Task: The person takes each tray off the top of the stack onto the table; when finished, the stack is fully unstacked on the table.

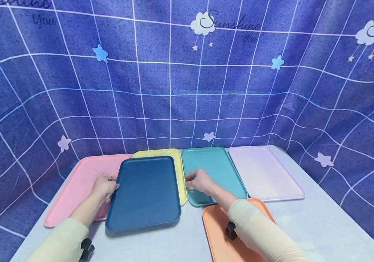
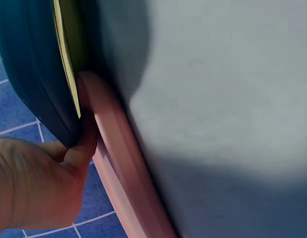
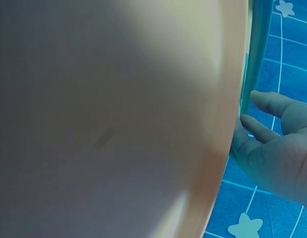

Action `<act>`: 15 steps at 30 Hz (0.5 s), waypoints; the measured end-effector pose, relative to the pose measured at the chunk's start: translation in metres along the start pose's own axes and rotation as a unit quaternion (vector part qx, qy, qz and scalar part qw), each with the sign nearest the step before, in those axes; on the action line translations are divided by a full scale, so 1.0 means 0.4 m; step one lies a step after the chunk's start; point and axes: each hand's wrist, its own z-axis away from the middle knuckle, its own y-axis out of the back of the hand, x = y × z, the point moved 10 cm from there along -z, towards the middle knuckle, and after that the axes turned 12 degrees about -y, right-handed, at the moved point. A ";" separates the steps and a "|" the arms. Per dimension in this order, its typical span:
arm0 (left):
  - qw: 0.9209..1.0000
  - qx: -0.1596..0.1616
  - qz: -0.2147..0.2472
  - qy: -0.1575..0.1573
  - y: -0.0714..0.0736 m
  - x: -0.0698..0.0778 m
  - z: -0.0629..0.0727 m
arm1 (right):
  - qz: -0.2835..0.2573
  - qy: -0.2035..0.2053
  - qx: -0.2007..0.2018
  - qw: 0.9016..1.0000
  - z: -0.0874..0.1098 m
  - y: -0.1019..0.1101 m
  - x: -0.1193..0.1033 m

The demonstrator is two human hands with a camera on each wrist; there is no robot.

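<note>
The navy tray (image 1: 146, 193) is tilted above the tabletop, its near edge lifted over a shadow and its body overlapping the pink tray (image 1: 85, 182) and yellow tray (image 1: 160, 153). My left hand (image 1: 105, 187) pinches its left edge between thumb and fingers, also plain in the left wrist view, where the hand (image 2: 39, 183) is close to the pink rim (image 2: 119, 144). Over the left part of the teal tray (image 1: 218, 163), my right hand (image 1: 201, 181) is held with thumb and fingers apart and nothing between them. In the right wrist view the orange tray (image 3: 208, 129) fills most of the foreground.
A lavender tray (image 1: 265, 174) lies at the back right of the white table (image 1: 187, 243). The orange tray (image 1: 218, 233) sits at the front, under my right forearm. Behind the table hangs a blue grid-patterned curtain (image 1: 187, 80) with stars and clouds.
</note>
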 end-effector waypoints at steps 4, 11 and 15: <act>1.000 0.006 0.015 -0.011 0.004 0.008 0.033 | -0.001 0.002 -0.003 1.000 0.002 -0.004 -0.003; 0.999 0.011 -0.005 -0.037 0.010 0.026 0.078 | -0.014 0.007 -0.009 1.000 0.008 -0.004 -0.007; 0.999 0.015 -0.013 -0.043 0.013 0.037 0.103 | -0.016 0.005 -0.011 1.000 0.009 -0.005 -0.004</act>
